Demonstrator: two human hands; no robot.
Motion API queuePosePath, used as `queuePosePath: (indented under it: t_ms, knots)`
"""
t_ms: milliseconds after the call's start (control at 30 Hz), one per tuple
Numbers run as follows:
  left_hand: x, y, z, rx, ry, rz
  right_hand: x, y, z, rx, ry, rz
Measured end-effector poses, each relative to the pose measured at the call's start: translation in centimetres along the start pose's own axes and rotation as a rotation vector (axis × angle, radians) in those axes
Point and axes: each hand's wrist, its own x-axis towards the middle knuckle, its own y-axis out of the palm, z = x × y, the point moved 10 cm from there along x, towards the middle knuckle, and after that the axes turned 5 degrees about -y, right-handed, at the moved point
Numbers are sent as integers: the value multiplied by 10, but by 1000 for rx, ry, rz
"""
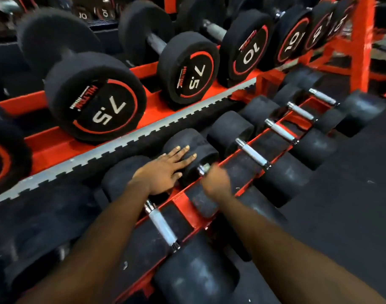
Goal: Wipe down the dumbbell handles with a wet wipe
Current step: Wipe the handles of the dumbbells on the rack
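Head view.
Item: left hand (163, 172). I am laying it flat, fingers straight and slightly spread, on the rubber head (187, 150) along the back rail of the lower rack (183, 202), probably to stop that dumbbell rolling.
Item: right hand (216, 183). Blurred, fingers curling round the handle (201, 171), mid-row.
Item: wet wipe (207, 166). Seemingly bunching under those fingers.

A row of dumbbells (253, 153) lies on the lower shelf (273, 139), from near left to far right. Behind, on the upper shelf (56, 141), 7.5 dumbbells (95, 99) sit left of 10 dumbbells (249, 49). The left grip (163, 172) rests on one dumbbell's far head (196, 143); the right grip (216, 183) wraps its handle (202, 170).
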Motion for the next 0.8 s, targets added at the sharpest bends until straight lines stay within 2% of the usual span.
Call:
queuePosePath:
  t_ms: [67,133,200,300,367,500,567,700,800]
  knots:
    - [-6,-5,-2,2,2,-31,-16,38,12,-196,-97,68]
    - [-5,-6,-3,0,-15,-32,-18,48,12,-300,-131,12]
    - [-6,-4,-4,18,-20,-36,-3,45,5,-265,-83,-11]
    - [-6,-5,-5,37,-27,-36,28,38,-3,-13,48,145]
    - [-8,-6,-7,61,-29,-45,28,38,-5,40,92,192]
    - [-8,-7,-8,71,-41,-36,-4,39,12,-217,-70,-36]
    - [-9,-6,-9,75,-46,-38,-11,41,17,-248,-96,-51]
    - [-9,-4,-9,71,-53,-37,12,41,9,-161,17,89]
    - [-9,-5,-8,76,-57,-33,28,42,-3,56,126,260]
